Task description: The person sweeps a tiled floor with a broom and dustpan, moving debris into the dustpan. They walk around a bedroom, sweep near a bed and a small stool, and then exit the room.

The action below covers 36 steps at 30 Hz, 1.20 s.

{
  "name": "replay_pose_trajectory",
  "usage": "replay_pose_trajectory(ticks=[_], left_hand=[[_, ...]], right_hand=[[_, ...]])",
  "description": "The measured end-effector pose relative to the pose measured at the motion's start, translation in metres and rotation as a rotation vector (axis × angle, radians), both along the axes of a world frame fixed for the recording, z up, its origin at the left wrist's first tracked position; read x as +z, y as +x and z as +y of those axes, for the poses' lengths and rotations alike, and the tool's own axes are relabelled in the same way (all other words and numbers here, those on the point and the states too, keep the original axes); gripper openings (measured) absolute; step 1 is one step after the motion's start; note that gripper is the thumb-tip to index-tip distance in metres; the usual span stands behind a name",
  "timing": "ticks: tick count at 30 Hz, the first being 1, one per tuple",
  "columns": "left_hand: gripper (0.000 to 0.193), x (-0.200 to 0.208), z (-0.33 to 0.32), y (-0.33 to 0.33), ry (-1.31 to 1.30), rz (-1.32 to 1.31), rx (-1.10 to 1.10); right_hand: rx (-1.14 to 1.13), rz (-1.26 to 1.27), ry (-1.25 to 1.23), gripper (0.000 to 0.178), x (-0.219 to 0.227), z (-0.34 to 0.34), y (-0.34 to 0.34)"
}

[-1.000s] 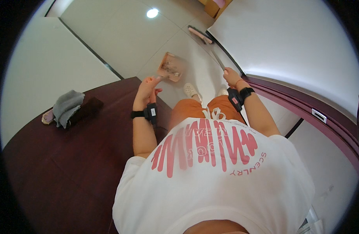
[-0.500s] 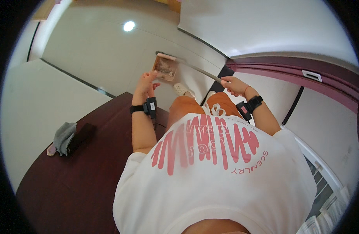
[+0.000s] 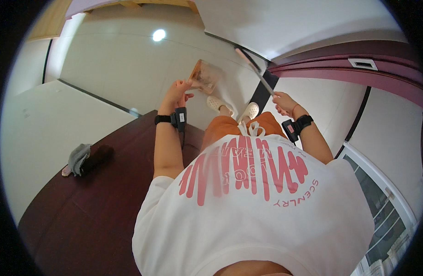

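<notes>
My left hand (image 3: 177, 93) is closed at the near side of an orange-brown dustpan (image 3: 206, 76). Its handle is mostly hidden by my fingers, and dark debris shows inside the pan. My right hand (image 3: 285, 104) is wrapped round the grey stick of a broom (image 3: 266, 86). The broom's narrow pinkish head with dark bristles points away to the upper left, near the wall edge and apart from the dustpan.
A dark red-brown table (image 3: 82, 216) lies at my left, with a grey cloth (image 3: 78, 159) on it. My cream clogs (image 3: 251, 111) stand on the pale tiled floor. A dark red door frame (image 3: 340, 62) runs along the right. A white wall (image 3: 285, 27) rises ahead.
The broom has swung from over the dustpan to the right, toward the wall and door frame. The dustpan has shifted slightly right and tilted.
</notes>
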State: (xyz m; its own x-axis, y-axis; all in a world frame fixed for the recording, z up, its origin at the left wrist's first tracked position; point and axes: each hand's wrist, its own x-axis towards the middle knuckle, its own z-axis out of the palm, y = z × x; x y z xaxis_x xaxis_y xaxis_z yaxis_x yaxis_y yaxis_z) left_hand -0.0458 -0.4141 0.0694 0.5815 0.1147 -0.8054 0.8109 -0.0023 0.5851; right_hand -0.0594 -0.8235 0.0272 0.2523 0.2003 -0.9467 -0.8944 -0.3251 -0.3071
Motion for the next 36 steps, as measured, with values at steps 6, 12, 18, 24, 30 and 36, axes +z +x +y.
replay_pose_trajectory(ticks=[6, 12, 18, 24, 30, 36], left_hand=[[0.044, 0.0, -0.036, 0.013, -0.047, 0.056, -0.101], [0.044, -0.013, -0.038, 0.018, -0.012, 0.009, -0.124], [0.044, 0.007, -0.026, 0.036, 0.016, 0.061, -0.233], [0.042, 0.021, -0.014, 0.052, -0.043, 0.127, -0.367], [0.041, 0.018, -0.01, 0.059, -0.07, 0.143, -0.425], [0.038, 0.004, -0.008, 0.064, -0.072, 0.116, -0.441]], right_hand=[[0.063, -0.039, 0.089, 0.01, 0.009, 0.01, -0.008], [-0.101, -0.013, 0.067, 0.019, 0.047, -0.015, -0.029], [-0.19, -0.02, -0.093, 0.015, 0.087, -0.045, -0.048], [-0.311, 0.08, -0.131, 0.009, 0.053, -0.036, -0.064], [-0.208, 0.17, -0.033, 0.006, 0.044, 0.004, -0.049], [-0.007, 0.034, 0.057, 0.012, 0.035, 0.031, -0.039]])
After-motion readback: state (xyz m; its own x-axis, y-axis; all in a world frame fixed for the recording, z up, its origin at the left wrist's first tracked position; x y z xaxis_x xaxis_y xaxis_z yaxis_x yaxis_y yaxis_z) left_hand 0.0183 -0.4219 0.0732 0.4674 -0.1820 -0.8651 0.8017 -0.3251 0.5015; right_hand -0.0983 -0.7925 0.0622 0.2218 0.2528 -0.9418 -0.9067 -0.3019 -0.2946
